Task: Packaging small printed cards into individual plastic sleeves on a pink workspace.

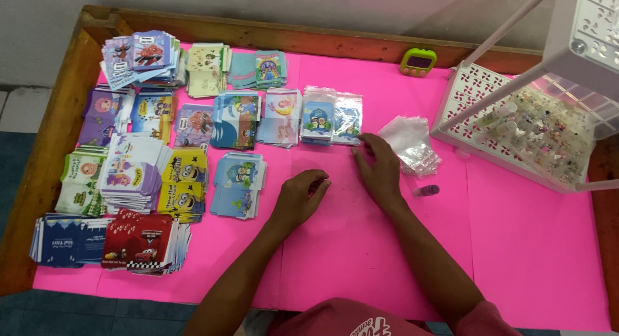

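My left hand (298, 195) rests on the pink table cover (529, 246) with its fingers curled in, and I cannot see anything in it. My right hand (379, 168) lies flat beside it, fingers spread, its fingertips just below two bagged picture cards (333, 117). A small heap of clear plastic bags (410, 143) lies right of that hand. Just below the bags a small dark vial (425, 191) lies on its side.
Several stacks of colourful printed cards (148, 155) fill the left half of the table. A white plastic rack (516, 117) with small bottles stands at the right. A green timer (418, 61) sits at the back. A wooden rim (58, 130) edges the table.
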